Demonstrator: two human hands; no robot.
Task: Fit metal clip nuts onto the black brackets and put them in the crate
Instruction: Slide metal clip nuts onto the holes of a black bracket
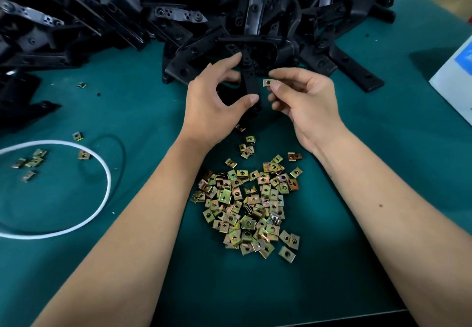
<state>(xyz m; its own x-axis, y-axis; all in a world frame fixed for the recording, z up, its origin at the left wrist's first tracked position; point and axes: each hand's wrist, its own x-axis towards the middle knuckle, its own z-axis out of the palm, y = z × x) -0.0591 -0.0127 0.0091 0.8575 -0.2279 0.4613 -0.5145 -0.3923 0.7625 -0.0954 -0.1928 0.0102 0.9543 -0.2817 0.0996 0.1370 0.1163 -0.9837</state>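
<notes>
Both forearms forward, left hand [214, 101] and right hand [304, 101] fingers curled, pinching.

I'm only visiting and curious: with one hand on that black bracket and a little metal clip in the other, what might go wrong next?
The right hand only pinches the clip nut at its fingertips, so it might slip and drop among the loose clip nuts below. The left hand holds the black bracket right against the bracket pile, so neighbouring pieces could shift or snag.
</notes>
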